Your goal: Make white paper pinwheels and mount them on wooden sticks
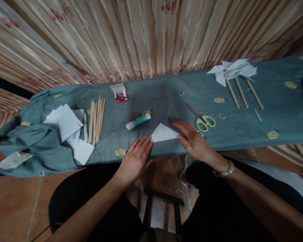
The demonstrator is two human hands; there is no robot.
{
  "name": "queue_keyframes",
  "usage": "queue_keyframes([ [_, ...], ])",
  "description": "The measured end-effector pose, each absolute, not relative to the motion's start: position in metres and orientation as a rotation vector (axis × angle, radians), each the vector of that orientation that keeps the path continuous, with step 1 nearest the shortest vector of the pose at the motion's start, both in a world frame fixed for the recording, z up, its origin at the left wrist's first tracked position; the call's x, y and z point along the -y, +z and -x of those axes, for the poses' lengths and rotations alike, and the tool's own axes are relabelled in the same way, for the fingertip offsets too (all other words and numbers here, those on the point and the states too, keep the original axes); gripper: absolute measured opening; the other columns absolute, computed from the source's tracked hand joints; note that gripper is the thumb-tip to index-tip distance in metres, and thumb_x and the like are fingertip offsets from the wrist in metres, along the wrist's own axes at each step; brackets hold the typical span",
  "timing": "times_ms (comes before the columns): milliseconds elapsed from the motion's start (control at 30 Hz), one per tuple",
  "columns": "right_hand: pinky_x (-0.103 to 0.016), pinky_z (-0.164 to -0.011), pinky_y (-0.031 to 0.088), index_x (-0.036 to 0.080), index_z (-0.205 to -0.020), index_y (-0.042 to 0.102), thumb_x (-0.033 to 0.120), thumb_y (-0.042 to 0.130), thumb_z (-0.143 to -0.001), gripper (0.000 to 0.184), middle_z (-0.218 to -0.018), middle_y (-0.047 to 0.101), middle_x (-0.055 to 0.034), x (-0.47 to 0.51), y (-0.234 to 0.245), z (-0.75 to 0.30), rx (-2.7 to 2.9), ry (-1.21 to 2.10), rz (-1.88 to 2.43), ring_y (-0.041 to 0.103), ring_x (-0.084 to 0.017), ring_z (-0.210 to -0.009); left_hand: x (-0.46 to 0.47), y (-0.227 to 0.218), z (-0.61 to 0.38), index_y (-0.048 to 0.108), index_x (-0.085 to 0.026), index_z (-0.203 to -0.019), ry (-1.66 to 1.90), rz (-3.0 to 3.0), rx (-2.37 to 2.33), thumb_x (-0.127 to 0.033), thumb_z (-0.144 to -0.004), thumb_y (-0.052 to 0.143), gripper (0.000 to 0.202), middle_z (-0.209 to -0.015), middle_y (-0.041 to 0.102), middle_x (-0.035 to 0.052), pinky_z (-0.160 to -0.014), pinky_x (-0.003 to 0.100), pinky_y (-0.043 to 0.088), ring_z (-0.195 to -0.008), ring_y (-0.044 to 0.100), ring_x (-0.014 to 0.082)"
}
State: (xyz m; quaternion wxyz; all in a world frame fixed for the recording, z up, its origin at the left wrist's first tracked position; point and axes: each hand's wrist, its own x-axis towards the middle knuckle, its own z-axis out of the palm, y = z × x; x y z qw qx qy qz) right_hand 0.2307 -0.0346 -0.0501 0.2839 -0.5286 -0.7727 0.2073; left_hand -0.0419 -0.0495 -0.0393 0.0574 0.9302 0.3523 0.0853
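A white sheet of paper point(163, 133), folded into a triangle, lies on the cloth at the near edge of the table. My left hand point(137, 158) rests flat with its fingertips at the paper's left corner. At the right corner is my right hand point(195, 143), its thumb touching the tip and its fingers spread apart from the thumb. Just beyond the paper lies a green and white glue stick point(138, 121). Scissors point(203, 121) with light green handles lie open-bladed beyond my right hand.
Wooden sticks point(97, 121) and a pen point(85, 127) lie at left beside loose white paper squares point(68, 122). A small red box point(120, 94) of metal pins stands open at the back. Three paper pinwheels point(233, 71) lie far right. A curtain point(141, 37) hangs behind the cloth-covered table point(247, 129).
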Motion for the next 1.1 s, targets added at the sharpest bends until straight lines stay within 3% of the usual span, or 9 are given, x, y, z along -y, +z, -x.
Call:
queue_keyframes([
  [167,-0.052,-0.112,0.041,0.020,-0.139,0.048,0.024,0.034,-0.098,0.043,-0.142,0.054,-0.0132,0.036,-0.051,-0.237,2.085,0.615,1.351,0.048,-0.027,-0.135,0.058,-0.041,0.054,0.038,-0.005,-0.143,0.267,-2.844,-1.119,-0.026,-0.093,0.053,0.056,-0.148,0.047,0.0210,-0.113,0.048,0.040,-0.141,0.041,0.0302],
  [400,-0.050,-0.115,0.038,0.024,-0.137,0.050,0.012,0.037,-0.088,0.052,-0.144,0.053,-0.0085,0.036,-0.050,-0.240,2.021,0.724,1.342,0.047,-0.024,-0.137,0.064,-0.045,0.052,0.035,-0.008,-0.145,0.323,-2.810,-1.167,-0.027,-0.094,0.053,0.057,-0.148,0.048,0.0209,-0.114,0.050,0.038,-0.142,0.039,0.0307],
  [567,-0.048,-0.112,0.040,0.022,-0.121,0.065,0.031,0.043,-0.093,0.037,-0.132,0.063,-0.0105,0.026,-0.042,-0.231,1.815,0.870,1.405,0.055,-0.027,-0.128,0.067,-0.049,0.050,0.034,-0.007,-0.145,0.367,-2.778,-1.221,-0.024,-0.094,0.053,0.057,-0.147,0.047,0.0215,-0.114,0.052,0.036,-0.141,0.040,0.0310],
  [667,-0.044,-0.110,0.042,0.020,-0.111,0.070,0.039,0.041,-0.095,0.038,-0.125,0.068,-0.0101,0.017,-0.039,-0.226,1.682,0.978,1.400,0.059,-0.026,-0.123,0.068,-0.049,0.049,0.035,-0.008,-0.145,0.377,-2.758,-1.240,-0.023,-0.094,0.053,0.056,-0.148,0.047,0.0213,-0.114,0.052,0.036,-0.141,0.040,0.0311],
  [833,-0.041,-0.086,0.056,0.019,-0.107,0.071,0.047,0.036,-0.096,0.046,-0.109,0.075,-0.0099,0.007,-0.038,-0.225,1.453,1.215,1.447,0.071,-0.023,-0.095,0.069,-0.048,0.049,0.030,-0.010,-0.148,0.394,-2.733,-1.235,-0.022,-0.094,0.052,0.059,-0.148,0.047,0.0216,-0.114,0.053,0.036,-0.142,0.039,0.0305],
  [967,-0.041,-0.084,0.056,0.019,-0.116,0.068,0.044,0.062,-0.084,0.040,-0.109,0.074,-0.0102,0.008,-0.038,-0.221,1.701,0.965,1.458,0.070,-0.025,-0.094,0.068,-0.049,0.049,0.031,-0.010,-0.147,0.403,-2.725,-1.232,-0.020,-0.093,0.053,0.060,-0.148,0.047,0.0222,-0.113,0.054,0.037,-0.142,0.039,0.0316],
  [1100,-0.048,-0.098,0.050,0.021,-0.108,0.070,0.034,0.066,-0.080,0.031,-0.124,0.068,-0.0121,0.005,-0.042,-0.212,1.871,0.702,1.426,0.063,-0.029,-0.117,0.068,-0.049,0.048,0.032,-0.011,-0.148,0.436,-2.690,-1.226,-0.020,-0.092,0.053,0.060,-0.148,0.047,0.0218,-0.114,0.056,0.036,-0.142,0.038,0.0314],
])
